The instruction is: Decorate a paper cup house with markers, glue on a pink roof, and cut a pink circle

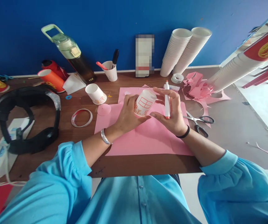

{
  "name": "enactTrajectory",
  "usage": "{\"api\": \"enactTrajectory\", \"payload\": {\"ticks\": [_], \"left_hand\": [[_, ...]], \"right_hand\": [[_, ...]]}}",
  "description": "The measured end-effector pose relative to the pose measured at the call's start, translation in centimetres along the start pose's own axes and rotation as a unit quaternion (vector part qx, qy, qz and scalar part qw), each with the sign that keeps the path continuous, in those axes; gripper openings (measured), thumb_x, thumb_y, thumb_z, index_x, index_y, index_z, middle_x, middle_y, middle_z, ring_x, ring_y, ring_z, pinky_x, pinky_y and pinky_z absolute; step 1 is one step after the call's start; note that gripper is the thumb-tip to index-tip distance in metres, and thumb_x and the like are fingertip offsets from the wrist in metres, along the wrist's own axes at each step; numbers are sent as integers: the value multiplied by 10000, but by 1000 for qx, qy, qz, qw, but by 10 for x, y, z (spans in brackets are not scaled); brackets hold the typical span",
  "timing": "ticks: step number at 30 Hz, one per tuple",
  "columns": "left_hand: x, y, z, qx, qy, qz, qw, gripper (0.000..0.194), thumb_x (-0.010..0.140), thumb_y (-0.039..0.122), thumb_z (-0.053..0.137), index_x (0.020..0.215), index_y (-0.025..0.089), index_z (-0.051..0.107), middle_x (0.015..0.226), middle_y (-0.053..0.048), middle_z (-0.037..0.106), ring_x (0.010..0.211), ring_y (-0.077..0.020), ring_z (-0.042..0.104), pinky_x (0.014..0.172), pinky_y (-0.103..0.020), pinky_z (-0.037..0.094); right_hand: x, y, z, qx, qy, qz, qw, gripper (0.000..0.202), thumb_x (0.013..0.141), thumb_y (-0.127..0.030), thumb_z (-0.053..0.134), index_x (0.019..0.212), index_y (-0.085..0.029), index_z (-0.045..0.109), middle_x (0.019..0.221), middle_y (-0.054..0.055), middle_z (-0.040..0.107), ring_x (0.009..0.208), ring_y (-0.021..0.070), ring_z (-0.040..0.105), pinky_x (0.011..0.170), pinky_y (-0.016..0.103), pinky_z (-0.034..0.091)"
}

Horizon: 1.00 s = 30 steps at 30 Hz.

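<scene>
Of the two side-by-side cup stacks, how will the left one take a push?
The left stack is tall over a narrow base, so a high push would probably tip it. It looks like thin nested paper, so it should be light for its size.

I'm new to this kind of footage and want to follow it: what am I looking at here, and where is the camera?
There is no machine here: these are a person's bare hands, and the single picture comes from a camera worn on the head, looking forward and down. The left hand holds a white paper cup with a window shape and flowers drawn on it. The right hand holds a marker. Below them, pink paper lies on the table. Scissors lie to the right; a bottle leans at the back left.
</scene>
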<state>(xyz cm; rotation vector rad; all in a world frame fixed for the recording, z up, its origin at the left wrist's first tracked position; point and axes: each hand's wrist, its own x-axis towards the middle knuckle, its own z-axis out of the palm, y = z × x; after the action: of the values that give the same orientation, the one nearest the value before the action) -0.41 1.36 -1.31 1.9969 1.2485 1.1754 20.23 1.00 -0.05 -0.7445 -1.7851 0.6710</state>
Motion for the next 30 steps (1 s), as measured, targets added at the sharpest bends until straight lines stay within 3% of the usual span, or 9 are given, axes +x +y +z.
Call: {"api": "enactTrajectory", "payload": {"ticks": [6, 11, 16, 20, 26, 30], "left_hand": [[-3, 2, 3, 10, -40, 2, 999, 869, 615, 440, 965, 1338, 246, 523, 1327, -124, 517, 1311, -388, 475, 1116, -586, 454], [-4, 1, 4, -10, -52, 16, 998, 908, 602, 501, 966, 1349, 233, 525, 1329, -149, 542, 1325, -404, 484, 1134, -600, 436], [-5, 3, -3, -77, -56, 37, 995, 854, 758, 515, 866, 1459, 252, 455, 1467, -171, 547, 1353, -371, 533, 1142, -565, 425], [-6, 8, -7, -123, -74, 22, 989, 885, 753, 453, 878, 1498, 253, 443, 1527, -170, 542, 1419, -382, 512, 1151, -547, 426], [-6, 16, -7, -156, -135, -27, 978, 764, 770, 434, 868, 1418, 217, 527, 1416, -161, 652, 1271, -371, 630, 1053, -526, 509], [-5, 11, -5, -210, -124, -31, 969, 797, 724, 431, 911, 1390, 231, 521, 1412, -145, 647, 1284, -343, 630, 1026, -499, 550]], "right_hand": [[3, 1, -3, 0, 12, 24, 1000, 639, 882, -576, 777, 1360, -323, 437, 1429, 127, 603, 1298, 307, 642, 1027, 575, 604], [5, 4, -6, 27, -1, 38, 999, 506, 941, -519, 725, 1327, -318, 467, 1304, 100, 654, 1238, 288, 675, 997, 550, 628], [8, 6, -12, 18, 6, 40, 999, 528, 949, -561, 693, 1361, -349, 440, 1304, 91, 675, 1208, 304, 695, 986, 591, 623], [9, 5, -14, 12, 9, 46, 999, 571, 931, -615, 691, 1370, -354, 436, 1280, 94, 698, 1189, 319, 710, 964, 607, 630], [9, 1, -12, 57, -6, 38, 998, 548, 921, -577, 735, 1344, -332, 487, 1289, 86, 709, 1232, 300, 697, 934, 518, 649], [8, -1, -10, 53, 56, 49, 996, 441, 978, -577, 658, 1331, -329, 564, 1256, 74, 711, 1120, 257, 731, 874, 447, 659]]}}
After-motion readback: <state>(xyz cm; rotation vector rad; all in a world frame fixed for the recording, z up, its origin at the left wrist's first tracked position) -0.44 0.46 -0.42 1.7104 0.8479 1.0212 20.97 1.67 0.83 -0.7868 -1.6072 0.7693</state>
